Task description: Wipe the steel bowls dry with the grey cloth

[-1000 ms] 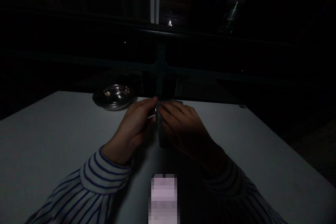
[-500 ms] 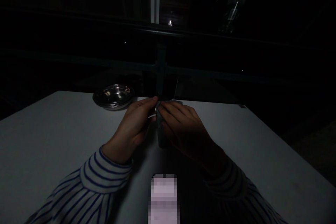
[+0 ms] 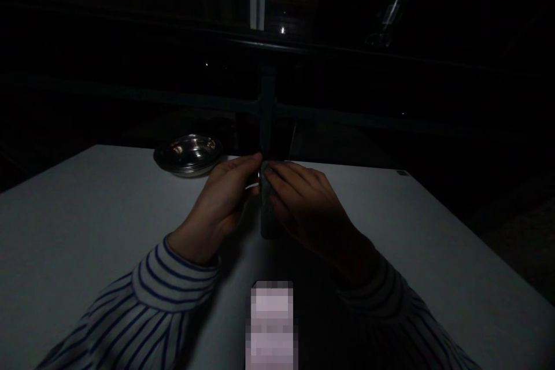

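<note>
Over the far middle of the white table, my left hand (image 3: 225, 193) is closed, thumb on top, around something mostly hidden; only a thin bright edge of it shows between the hands. My right hand (image 3: 306, 199) has its fingers bent over a dark grey cloth (image 3: 269, 219), pressing it against that edge. The cloth hangs down below the fingers, and its weave is lost in the dark. Both hands nearly touch at the fingertips.
Stacked shiny metal bowls (image 3: 188, 156) stand at the table's far left edge. A pixelated bright rectangle (image 3: 272, 324) lies at the near middle of the white table (image 3: 108, 214). Behind is a dark window with a clear plastic bottle (image 3: 393, 8) at upper right.
The right hand's fingers and the cloth have shifted slightly along the bright edge, and less cloth shows above the fingers. The whole view has tilted a little; the left hand keeps its hold.
</note>
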Demonstrator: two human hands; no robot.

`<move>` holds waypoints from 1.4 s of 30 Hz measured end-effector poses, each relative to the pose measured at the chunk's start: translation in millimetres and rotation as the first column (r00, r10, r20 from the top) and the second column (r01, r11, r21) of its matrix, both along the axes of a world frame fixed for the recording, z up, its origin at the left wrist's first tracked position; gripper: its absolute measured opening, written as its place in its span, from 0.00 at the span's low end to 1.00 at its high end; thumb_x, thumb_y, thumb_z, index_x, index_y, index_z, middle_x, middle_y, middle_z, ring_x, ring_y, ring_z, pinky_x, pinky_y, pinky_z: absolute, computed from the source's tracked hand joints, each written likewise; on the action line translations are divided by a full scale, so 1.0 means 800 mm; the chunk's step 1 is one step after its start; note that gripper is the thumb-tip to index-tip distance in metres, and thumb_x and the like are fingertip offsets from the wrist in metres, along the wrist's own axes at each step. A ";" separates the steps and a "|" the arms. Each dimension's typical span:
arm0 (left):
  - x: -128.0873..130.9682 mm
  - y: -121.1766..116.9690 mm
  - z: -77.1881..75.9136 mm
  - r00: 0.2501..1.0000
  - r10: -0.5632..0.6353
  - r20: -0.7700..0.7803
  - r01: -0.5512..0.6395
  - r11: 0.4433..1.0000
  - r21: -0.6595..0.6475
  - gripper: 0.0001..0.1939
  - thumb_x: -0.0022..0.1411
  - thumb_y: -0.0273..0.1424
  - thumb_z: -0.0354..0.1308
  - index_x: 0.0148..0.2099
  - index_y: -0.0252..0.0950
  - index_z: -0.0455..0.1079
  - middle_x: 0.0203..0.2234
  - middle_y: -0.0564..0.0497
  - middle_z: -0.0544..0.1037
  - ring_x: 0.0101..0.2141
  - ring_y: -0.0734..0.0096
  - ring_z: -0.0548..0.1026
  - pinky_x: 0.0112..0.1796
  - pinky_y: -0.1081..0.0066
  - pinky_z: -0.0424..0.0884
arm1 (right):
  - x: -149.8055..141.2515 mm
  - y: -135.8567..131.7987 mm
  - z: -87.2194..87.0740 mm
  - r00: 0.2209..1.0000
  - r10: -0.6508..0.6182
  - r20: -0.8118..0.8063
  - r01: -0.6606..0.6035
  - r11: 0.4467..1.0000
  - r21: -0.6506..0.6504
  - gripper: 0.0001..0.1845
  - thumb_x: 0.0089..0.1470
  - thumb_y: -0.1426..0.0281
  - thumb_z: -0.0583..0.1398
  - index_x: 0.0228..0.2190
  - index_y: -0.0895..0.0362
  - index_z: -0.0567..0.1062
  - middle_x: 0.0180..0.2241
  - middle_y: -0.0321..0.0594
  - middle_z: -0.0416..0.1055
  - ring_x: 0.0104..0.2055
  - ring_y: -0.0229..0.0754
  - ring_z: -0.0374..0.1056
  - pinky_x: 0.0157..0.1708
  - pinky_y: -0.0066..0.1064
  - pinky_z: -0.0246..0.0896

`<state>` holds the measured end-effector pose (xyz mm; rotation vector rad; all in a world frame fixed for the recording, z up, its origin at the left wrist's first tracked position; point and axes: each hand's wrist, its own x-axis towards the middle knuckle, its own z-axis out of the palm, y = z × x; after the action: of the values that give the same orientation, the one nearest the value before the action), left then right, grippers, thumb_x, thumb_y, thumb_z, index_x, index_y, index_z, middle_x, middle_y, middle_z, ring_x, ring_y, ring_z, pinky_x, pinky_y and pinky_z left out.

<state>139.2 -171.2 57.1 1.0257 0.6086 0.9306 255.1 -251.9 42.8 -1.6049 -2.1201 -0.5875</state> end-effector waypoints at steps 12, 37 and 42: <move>-0.001 0.003 -0.001 0.999 0.051 0.019 -0.051 0.999 0.001 0.05 0.47 0.29 0.60 0.27 0.32 0.70 0.23 0.53 0.72 0.25 0.78 0.69 0.24 0.79 0.64 | -0.005 0.001 -0.002 0.999 0.023 0.030 -0.023 1.000 0.006 0.20 0.58 0.70 0.47 0.51 0.62 0.62 0.53 0.43 0.58 0.54 0.45 0.52 0.47 0.40 0.50; 0.000 0.001 -0.001 1.000 0.024 0.018 -0.023 0.999 -0.026 0.08 0.44 0.30 0.62 0.28 0.32 0.71 0.23 0.53 0.73 0.25 0.78 0.69 0.25 0.78 0.64 | -0.003 0.001 0.000 0.999 0.017 0.049 -0.019 0.999 0.041 0.20 0.58 0.69 0.47 0.50 0.61 0.63 0.53 0.44 0.59 0.54 0.45 0.52 0.47 0.41 0.49; -0.001 0.007 -0.001 0.997 0.054 0.047 -0.052 0.997 -0.054 0.06 0.44 0.29 0.62 0.27 0.32 0.70 0.22 0.54 0.72 0.24 0.79 0.68 0.24 0.79 0.64 | -0.003 0.000 -0.003 0.996 0.032 0.078 -0.035 0.999 0.032 0.18 0.58 0.70 0.47 0.49 0.59 0.63 0.53 0.40 0.60 0.54 0.44 0.53 0.46 0.41 0.49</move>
<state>138.3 -165.7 56.5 0.9413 0.6195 0.9780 253.0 -251.9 40.3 -1.5493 -2.1767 -0.6801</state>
